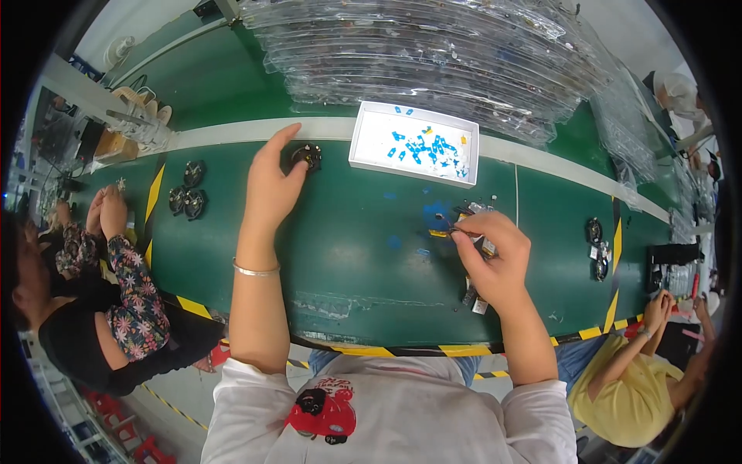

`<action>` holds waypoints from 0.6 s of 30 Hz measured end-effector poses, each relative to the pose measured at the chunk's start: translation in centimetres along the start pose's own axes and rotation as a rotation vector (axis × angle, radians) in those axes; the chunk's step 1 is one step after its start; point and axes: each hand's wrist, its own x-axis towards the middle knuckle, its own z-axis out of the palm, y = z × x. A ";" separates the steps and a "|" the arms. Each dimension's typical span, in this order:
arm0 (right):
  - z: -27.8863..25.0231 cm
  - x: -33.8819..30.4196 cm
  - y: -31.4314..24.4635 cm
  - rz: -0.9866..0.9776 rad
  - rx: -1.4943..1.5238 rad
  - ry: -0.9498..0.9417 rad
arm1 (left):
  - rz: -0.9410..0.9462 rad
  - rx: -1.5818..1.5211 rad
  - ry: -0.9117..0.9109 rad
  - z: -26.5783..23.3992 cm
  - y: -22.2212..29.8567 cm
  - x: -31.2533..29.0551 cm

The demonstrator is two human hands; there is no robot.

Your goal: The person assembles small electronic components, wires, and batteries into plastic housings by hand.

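Observation:
My left hand (pixel 276 182) reaches over the far side of the green bench, thumb and fingers apart. Just right of its fingers sits a round black part (pixel 309 157) with small metallic bits inside; I see no grip on it. Thumb and fingertips of my right hand (pixel 501 249) are pinched on a small yellow-ended piece (pixel 440 233) with thin dark wires. Small silver blocks (pixel 479 308) lie beside and partly under that hand, several hidden by it. A white box (pixel 358 158) beyond my hands holds many little blue pieces and a few yellow ones.
Black round parts (pixel 185 203) stand at the left, others (pixel 599 267) at the right near striped tape. Stacked clear plastic trays (pixel 433 62) fill the far side behind a white rail (pixel 209 138). Co-workers sit on both sides (pixel 139 309), (pixel 630 387).

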 end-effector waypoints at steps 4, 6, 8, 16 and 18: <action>-0.2 0.1 -0.3 0.116 0.058 0.004 | 0.102 0.248 -0.091 0.6 0.8 -0.4; -0.4 0.0 -0.4 0.145 0.070 0.011 | 0.031 0.270 -0.080 0.6 1.4 -0.7; -0.4 0.0 -0.3 0.193 0.128 0.005 | -0.043 0.299 -0.065 0.5 2.0 -0.8; -0.6 -0.3 -0.7 0.266 0.302 -0.004 | -0.611 -1.198 -0.431 -0.4 5.8 -1.2; -0.4 -0.4 -1.4 0.250 0.345 0.001 | -0.640 -1.256 -0.486 1.1 8.2 -2.7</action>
